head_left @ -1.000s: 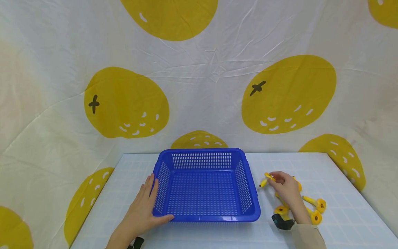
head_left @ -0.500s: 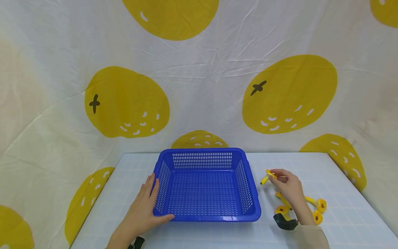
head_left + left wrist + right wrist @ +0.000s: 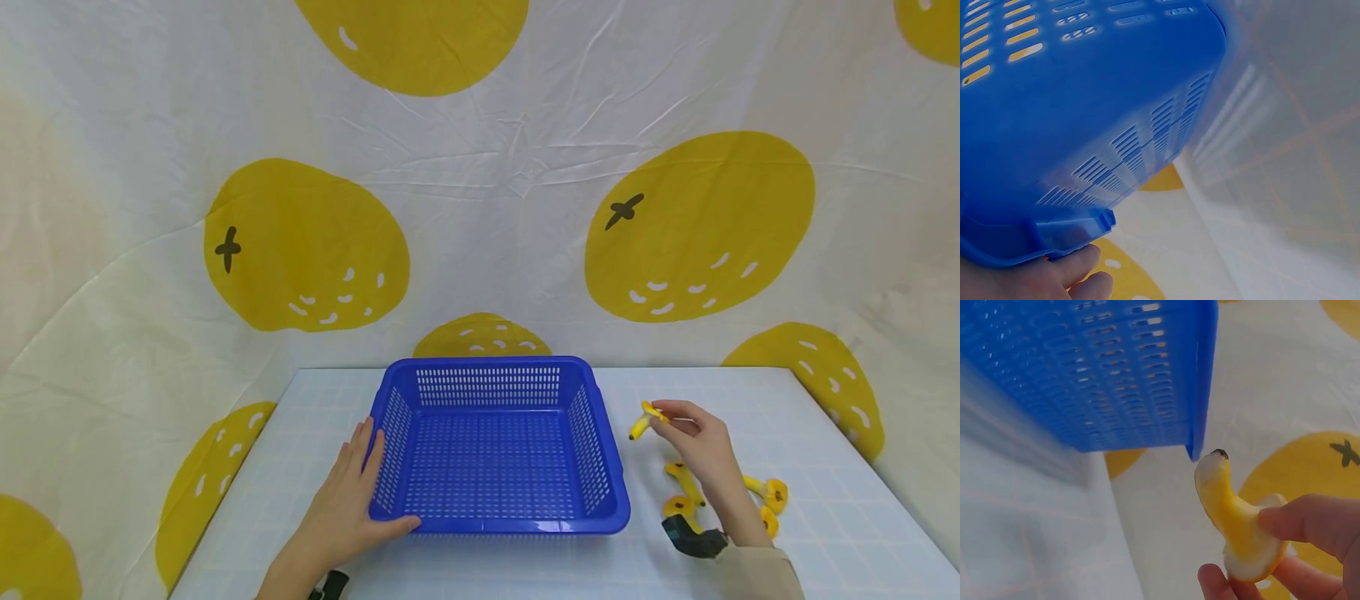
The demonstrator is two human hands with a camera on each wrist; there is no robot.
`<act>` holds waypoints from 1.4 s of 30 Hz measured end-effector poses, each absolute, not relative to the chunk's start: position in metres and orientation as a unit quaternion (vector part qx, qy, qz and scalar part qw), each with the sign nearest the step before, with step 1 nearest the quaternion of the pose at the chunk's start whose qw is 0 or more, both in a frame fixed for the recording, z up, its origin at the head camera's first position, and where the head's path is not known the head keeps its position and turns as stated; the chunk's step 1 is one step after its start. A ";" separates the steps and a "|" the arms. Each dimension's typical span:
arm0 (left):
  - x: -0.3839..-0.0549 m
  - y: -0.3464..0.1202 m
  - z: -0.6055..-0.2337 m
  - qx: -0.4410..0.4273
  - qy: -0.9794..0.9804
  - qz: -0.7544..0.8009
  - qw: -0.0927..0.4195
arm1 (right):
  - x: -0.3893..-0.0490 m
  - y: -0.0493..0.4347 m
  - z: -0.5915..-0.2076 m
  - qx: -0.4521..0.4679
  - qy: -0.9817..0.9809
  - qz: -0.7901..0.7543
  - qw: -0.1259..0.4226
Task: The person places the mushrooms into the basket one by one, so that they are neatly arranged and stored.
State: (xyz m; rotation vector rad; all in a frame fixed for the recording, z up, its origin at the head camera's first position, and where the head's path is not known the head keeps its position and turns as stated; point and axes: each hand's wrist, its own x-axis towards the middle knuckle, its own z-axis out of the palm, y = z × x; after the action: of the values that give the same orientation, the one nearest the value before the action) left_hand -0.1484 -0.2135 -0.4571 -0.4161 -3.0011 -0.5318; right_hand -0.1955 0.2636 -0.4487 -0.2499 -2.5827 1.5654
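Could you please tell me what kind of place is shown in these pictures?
Probably a simple indoor tabletop setup: a fruit-patterned cloth hangs behind a pale checked table, which bears a blue basket and yellow mushroom-like pieces. Anything beyond the cloth is hidden.

A slotted blue basket (image 3: 1085, 103) fills the view from eight o'clock round to twelve, with yellow showing through it near ten. Toward seven o'clock the left hand (image 3: 1025, 281) touches its rim (image 3: 1000, 257), though how firmly is hard to tell. At six o'clock shows a white cloth (image 3: 1163, 237) with yellow shapes; the pale, faintly lined table (image 3: 1297, 187) spans one to five.
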 end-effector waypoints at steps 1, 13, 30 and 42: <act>-0.149 -0.214 -0.457 -0.136 -0.975 -0.173 0.034 | -0.195 0.263 -0.447 -0.079 -0.850 0.518 0.057; -0.147 -0.214 -0.457 -0.144 -0.972 -0.180 0.048 | -0.189 0.261 -0.436 -0.067 -0.832 0.543 0.090; -0.148 -0.213 -0.456 -0.142 -0.972 -0.183 0.039 | -0.185 0.252 -0.408 -0.035 -0.802 0.584 0.124; -0.147 -0.213 -0.456 -0.141 -0.974 -0.172 0.040 | -0.197 0.236 -0.391 0.002 -0.797 0.591 0.126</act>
State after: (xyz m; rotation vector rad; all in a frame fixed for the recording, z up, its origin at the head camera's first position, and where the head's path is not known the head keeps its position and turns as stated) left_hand -0.1475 -0.2133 -0.4557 -0.4322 -2.9857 -0.5276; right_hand -0.1970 0.2357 -0.3909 0.0049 -2.3201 1.7224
